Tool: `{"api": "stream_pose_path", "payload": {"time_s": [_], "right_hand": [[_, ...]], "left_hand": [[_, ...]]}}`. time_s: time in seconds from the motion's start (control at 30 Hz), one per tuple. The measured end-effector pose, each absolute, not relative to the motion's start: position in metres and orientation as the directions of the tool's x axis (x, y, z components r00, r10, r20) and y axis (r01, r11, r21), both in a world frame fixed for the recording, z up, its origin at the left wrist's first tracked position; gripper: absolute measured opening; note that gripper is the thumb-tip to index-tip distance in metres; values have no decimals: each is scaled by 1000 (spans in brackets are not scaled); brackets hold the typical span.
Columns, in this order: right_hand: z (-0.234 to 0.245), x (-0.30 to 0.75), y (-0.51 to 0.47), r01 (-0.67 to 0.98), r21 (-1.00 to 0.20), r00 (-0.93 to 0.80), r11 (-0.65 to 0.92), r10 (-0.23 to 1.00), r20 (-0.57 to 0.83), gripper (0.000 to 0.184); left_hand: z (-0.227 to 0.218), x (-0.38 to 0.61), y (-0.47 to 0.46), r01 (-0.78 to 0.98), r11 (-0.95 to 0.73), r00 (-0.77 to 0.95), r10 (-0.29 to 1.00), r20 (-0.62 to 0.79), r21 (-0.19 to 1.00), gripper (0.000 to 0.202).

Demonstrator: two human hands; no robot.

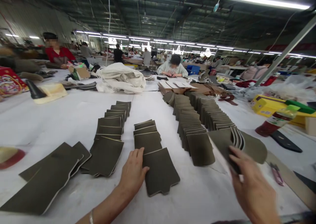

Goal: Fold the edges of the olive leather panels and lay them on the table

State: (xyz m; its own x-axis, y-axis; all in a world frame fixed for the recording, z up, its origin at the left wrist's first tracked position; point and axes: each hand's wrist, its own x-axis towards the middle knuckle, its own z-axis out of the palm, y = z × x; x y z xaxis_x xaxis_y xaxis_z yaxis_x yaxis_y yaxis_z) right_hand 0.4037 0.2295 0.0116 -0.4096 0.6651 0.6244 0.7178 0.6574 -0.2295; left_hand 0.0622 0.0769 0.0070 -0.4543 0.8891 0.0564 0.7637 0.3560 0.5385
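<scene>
My left hand (pixel 133 169) lies on the left edge of an olive-grey cut panel (pixel 161 173) with a notched near edge. Its fingers are extended and its thumb rests by the panel's edge. This panel is at the near end of a short overlapping row. On the right, my right hand (pixel 251 181), slightly blurred, has its fingers closed around olive-grey panels (pixel 221 143). Several pale-edged curled pieces (pixel 238 139) show just above its fingertips. How many it grips is hidden.
Fanned rows of similar panels (pixel 189 118) stretch away, with large loose panels (pixel 46 178) at left. A drink bottle (pixel 276 120), black phone (pixel 286 141) and pink-handled snips (pixel 277 174) lie at right. White cloth bundle (pixel 120 79) and co-worker (pixel 174 67) are beyond.
</scene>
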Motion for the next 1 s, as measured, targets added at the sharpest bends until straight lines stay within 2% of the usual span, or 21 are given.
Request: {"api": "stream_pose_path", "payload": {"time_s": [0.07,0.17,0.27,0.37,0.43,0.5,0.53,0.6,0.7,0.8,0.9,1.0], "right_hand": [[-20,388,238,631,-153,-603,760,606,519,37],[-39,378,242,609,-242,-619,755,644,451,42],[-27,371,232,609,-345,-499,714,683,532,33],[-14,347,207,591,-371,-490,716,685,540,28],[-15,324,190,585,-424,-536,691,722,438,33],[-18,304,176,595,-536,-532,599,793,296,43],[-19,296,171,594,-604,-516,531,828,220,46],[-17,287,165,543,-740,-520,398,851,76,40],[-8,285,159,357,-906,-625,226,779,-52,28],[-3,286,149,217,-973,-715,74,691,-107,32],[-8,286,134,216,-976,-749,37,647,-141,37],[-18,287,121,301,-948,-770,105,613,-176,42]], "left_hand": [[8,60,83,715,403,-466,884,-41,571,43],[13,55,87,641,405,-446,888,-112,652,20],[14,56,87,608,385,-442,891,-106,694,25],[9,65,89,583,396,-402,899,-172,710,33],[5,73,90,562,377,-363,912,-190,736,26],[3,77,91,520,353,-305,927,-217,778,18],[4,77,90,467,342,-259,935,-243,815,17],[7,74,88,306,310,-150,950,-276,900,18],[19,66,79,125,263,-22,965,-262,957,17],[31,59,71,223,248,9,966,-257,943,16],[37,57,67,290,298,49,944,-326,909,17],[39,56,64,275,364,161,895,-416,890,15]]}}
